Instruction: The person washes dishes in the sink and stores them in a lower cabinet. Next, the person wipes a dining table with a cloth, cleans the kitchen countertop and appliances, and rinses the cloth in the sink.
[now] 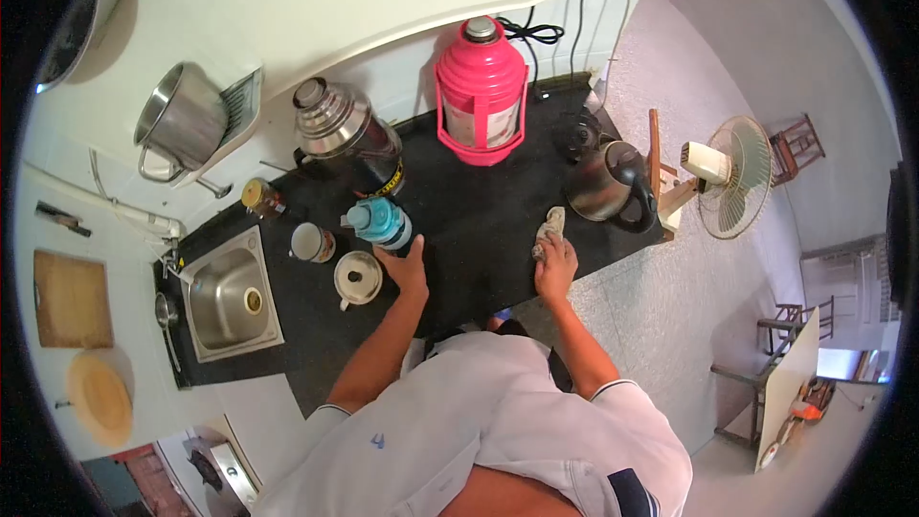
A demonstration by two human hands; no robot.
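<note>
My left hand [407,270] is wrapped around the lower part of a light-blue water bottle [381,222], which stands on the black countertop [469,230]. On the right, my right hand [555,270] presses a crumpled, pale patterned cloth [549,228] against the counter. Close to the left hand are a lidded white cup [357,280] with a dark knob and a white mug [311,243]. Behind the bottle stands a steel-and-black thermos [347,129]. An electric kettle [605,182] is just beyond the cloth.
A pink thermos flask [481,96] stands at the counter's back. A steel sink [230,297] and a small jar [261,197] lie left. A steel pot [182,115] sits on a wall rack. Past the right edge is a fan [732,177].
</note>
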